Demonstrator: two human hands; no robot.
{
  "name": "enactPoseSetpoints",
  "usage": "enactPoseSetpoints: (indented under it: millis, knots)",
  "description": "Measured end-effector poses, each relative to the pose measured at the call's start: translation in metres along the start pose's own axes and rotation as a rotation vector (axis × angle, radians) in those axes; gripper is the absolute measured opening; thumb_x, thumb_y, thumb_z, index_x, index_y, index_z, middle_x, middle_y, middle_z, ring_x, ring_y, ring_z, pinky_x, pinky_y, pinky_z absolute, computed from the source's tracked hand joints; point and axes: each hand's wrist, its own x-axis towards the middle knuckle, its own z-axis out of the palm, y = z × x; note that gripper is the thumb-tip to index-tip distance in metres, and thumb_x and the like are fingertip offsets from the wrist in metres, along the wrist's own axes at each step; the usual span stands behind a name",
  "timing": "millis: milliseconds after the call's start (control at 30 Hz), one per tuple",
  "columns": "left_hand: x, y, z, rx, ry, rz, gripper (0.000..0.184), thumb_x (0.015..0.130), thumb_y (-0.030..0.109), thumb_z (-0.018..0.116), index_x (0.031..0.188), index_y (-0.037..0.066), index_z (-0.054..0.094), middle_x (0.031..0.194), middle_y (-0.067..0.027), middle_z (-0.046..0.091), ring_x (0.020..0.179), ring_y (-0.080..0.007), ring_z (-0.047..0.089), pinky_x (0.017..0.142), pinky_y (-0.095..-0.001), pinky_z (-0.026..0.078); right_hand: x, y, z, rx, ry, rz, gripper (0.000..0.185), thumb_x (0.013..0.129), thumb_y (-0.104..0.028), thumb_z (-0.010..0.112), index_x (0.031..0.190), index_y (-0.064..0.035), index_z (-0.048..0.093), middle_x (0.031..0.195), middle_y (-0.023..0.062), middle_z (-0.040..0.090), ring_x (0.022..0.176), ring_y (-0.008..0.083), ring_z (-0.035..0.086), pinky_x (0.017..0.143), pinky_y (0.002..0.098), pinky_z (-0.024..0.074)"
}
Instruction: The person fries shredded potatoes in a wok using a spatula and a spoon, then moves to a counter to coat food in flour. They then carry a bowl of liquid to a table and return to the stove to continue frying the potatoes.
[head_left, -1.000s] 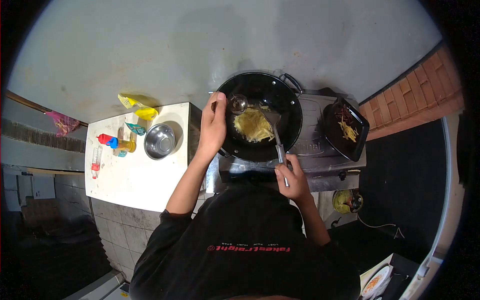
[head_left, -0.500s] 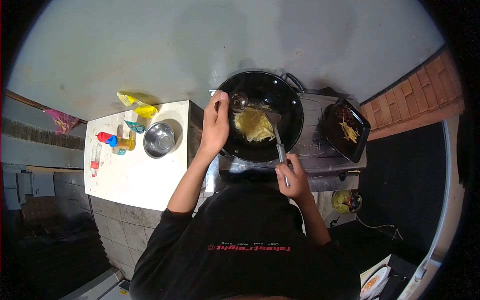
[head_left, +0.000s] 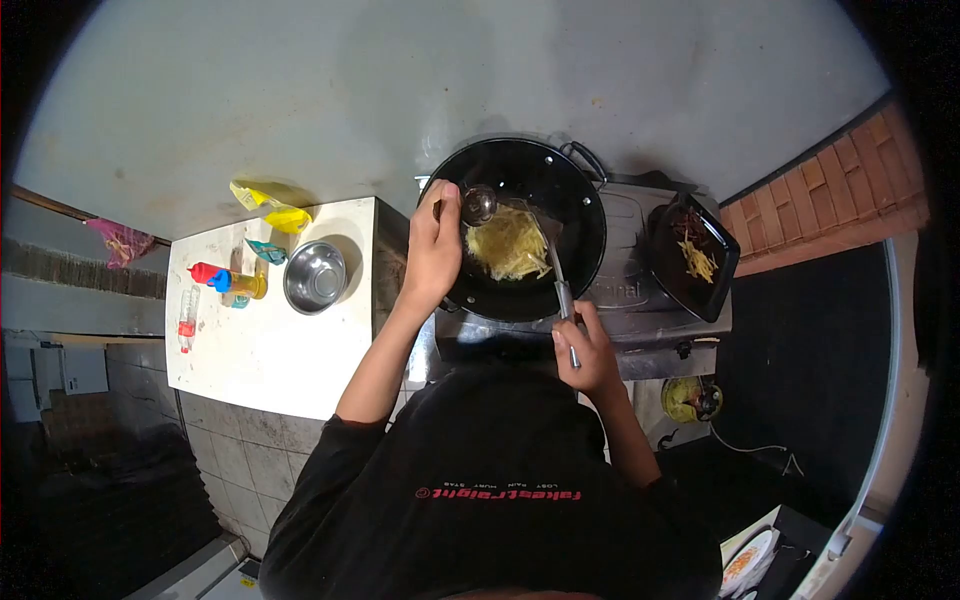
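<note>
My left hand (head_left: 437, 240) is closed on a small round ladle (head_left: 480, 205), whose bowl hangs over the left part of the black wok (head_left: 515, 165). My right hand (head_left: 588, 352) grips the handle of a metal spatula (head_left: 563, 290). The spatula's blade reaches into the wok at the right side of the pale yellow strips of food (head_left: 503, 245). The wok stands on the steel stove (head_left: 625, 225). To the right, a black tray (head_left: 725, 245) holds more yellow strips and some dark reddish pieces.
On the white table (head_left: 270, 350) at the left stand a steel bowl (head_left: 315, 278), a yellow packet (head_left: 275, 208), squeeze bottles (head_left: 237, 284) and a clear bottle (head_left: 188, 318). The wok's loop handle (head_left: 585, 158) sticks out at the back. A gas cylinder (head_left: 690, 399) is below the stove.
The spatula blade has tilted more upright beside the food, and my right hand has turned slightly with it. My left hand and the ladle have shifted slightly right.
</note>
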Motion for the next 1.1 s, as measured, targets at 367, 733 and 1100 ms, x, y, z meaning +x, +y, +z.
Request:
enactPoseSetpoints:
  millis: [367,733,1100]
  knots:
    - [0.004,-0.006,0.001,0.003,0.0,0.032,0.029,0.107,0.019,0.041,0.093,-0.006,0.046,0.082,-0.0153,0.043,0.075,-0.0265,0.039,0.074,-0.0325,0.04,0.004,-0.002,0.001,0.01,0.0,0.007,0.012,0.087,-0.004,0.065,0.098,-0.0009,0.062,0.104,0.0163,0.053,0.086,0.0321,0.061,0.076,0.0392,0.0507]
    - [0.01,-0.018,0.006,0.02,-0.057,0.126,0.032,0.108,0.022,0.041,0.092,-0.005,0.046,0.08,-0.0155,0.044,0.073,-0.0284,0.04,0.072,-0.0351,0.04,0.006,-0.008,0.003,0.069,-0.01,0.035,0.01,0.087,-0.003,0.063,0.097,-0.0008,0.061,0.103,0.016,0.051,0.089,0.0331,0.061,0.078,0.04,0.0501]
    - [0.012,-0.024,0.008,0.048,-0.119,0.154,0.03,0.107,0.021,0.043,0.093,-0.006,0.048,0.08,-0.0169,0.046,0.07,-0.0309,0.045,0.07,-0.037,0.041,0.011,-0.008,0.003,0.109,0.011,0.011,0.01,0.089,-0.002,0.062,0.098,-0.0002,0.06,0.104,0.0168,0.051,0.089,0.0339,0.06,0.079,0.04,0.0494]
